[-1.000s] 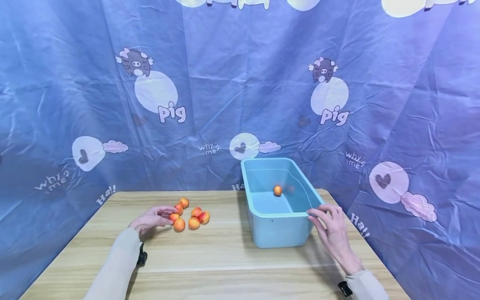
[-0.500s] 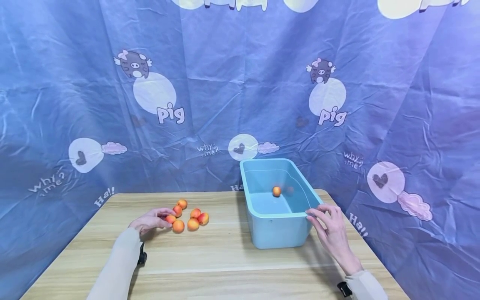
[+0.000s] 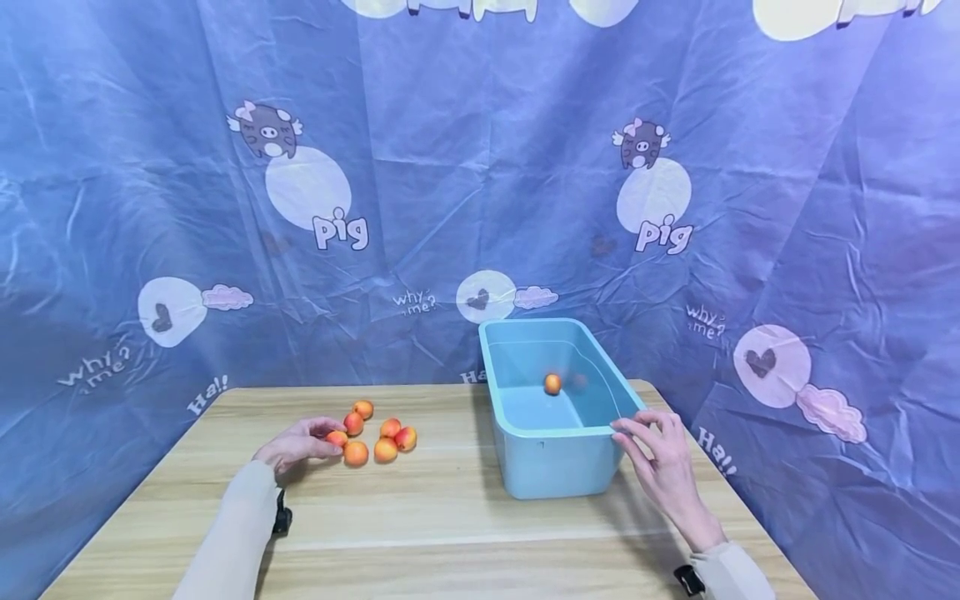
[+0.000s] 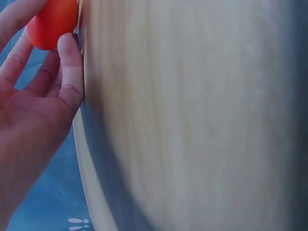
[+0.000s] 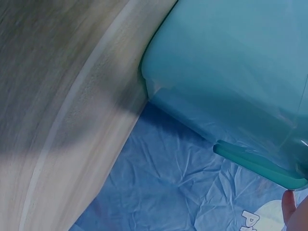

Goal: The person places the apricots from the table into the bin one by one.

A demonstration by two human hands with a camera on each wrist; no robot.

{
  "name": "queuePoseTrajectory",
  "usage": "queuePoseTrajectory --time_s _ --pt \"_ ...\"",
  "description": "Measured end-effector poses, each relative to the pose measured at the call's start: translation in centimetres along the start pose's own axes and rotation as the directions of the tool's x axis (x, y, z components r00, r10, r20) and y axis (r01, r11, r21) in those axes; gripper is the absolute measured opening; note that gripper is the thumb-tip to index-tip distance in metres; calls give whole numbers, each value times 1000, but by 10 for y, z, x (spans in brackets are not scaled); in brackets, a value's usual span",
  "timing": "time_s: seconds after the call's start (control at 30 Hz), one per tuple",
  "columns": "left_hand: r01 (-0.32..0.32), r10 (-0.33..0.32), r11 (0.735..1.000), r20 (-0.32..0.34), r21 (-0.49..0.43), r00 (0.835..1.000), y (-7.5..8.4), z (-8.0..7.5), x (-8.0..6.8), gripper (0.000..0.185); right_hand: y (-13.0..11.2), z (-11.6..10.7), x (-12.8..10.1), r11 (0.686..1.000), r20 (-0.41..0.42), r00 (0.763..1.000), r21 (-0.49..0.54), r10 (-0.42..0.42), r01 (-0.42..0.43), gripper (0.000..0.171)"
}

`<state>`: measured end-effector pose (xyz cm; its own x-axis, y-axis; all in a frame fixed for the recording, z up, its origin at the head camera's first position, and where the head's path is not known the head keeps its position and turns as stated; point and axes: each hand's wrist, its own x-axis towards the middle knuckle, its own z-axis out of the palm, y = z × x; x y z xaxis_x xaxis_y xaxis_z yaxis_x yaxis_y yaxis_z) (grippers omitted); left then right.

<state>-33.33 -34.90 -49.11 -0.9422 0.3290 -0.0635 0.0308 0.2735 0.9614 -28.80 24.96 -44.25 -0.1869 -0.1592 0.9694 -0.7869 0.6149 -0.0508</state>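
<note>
On the left of the table, my left hand [image 3: 302, 442] pinches an orange-red apricot [image 3: 337, 438] between thumb and fingers. The left wrist view shows the same apricot [image 4: 53, 24] at the fingertips, the thumb at its lower side. Several more apricots lie just right of it, including a nearer one [image 3: 356, 453] and a farther one [image 3: 363, 409]. A light blue plastic bin [image 3: 558, 463] stands on the right, with one apricot [image 3: 552, 384] inside. My right hand [image 3: 663, 461] grips the bin's near right corner at the rim; in the right wrist view only a little of that hand [image 5: 297, 214] shows.
The wooden table [image 3: 420, 533] carries everything. A blue cloth backdrop [image 3: 427, 208] with pig prints hangs behind the table and at both sides. The bin's tall walls rise between the right hand and the apricot inside.
My left fingers have drawn together on the apricot, which has shifted slightly left, away from the others. The right hand keeps its place on the bin; the head view has moved a little.
</note>
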Motion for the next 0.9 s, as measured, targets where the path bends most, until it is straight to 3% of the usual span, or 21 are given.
queuePoseTrajectory --time_s 0.1,0.23,0.33,0.53,0.73,0.9 --pt "29 -30 999 -32 -29 999 -1 -3 -1 54 0 1 0 1000 14 1000 3 16 -16 39" --pt "62 -67 984 -25 -169 997 0 -9 -2 53 0 2 0 1000 10 1000 2 24 -24 38" --pt "62 -73 974 -41 -219 996 3 -14 -4 52 0 4 0 1000 1 1000 -1 24 -24 37" --pt "-7 -9 979 -78 -206 997 13 -14 -4 54 0 5 -2 999 -6 999 2 33 -33 37" --pt "-37 9 971 -120 -236 993 22 -11 -4 52 -1 4 -2 999 10 999 4 37 -37 37" --pt "-140 109 966 -151 -219 983 30 -8 1 52 -1 4 -2 999 8 999 4 37 -37 37"
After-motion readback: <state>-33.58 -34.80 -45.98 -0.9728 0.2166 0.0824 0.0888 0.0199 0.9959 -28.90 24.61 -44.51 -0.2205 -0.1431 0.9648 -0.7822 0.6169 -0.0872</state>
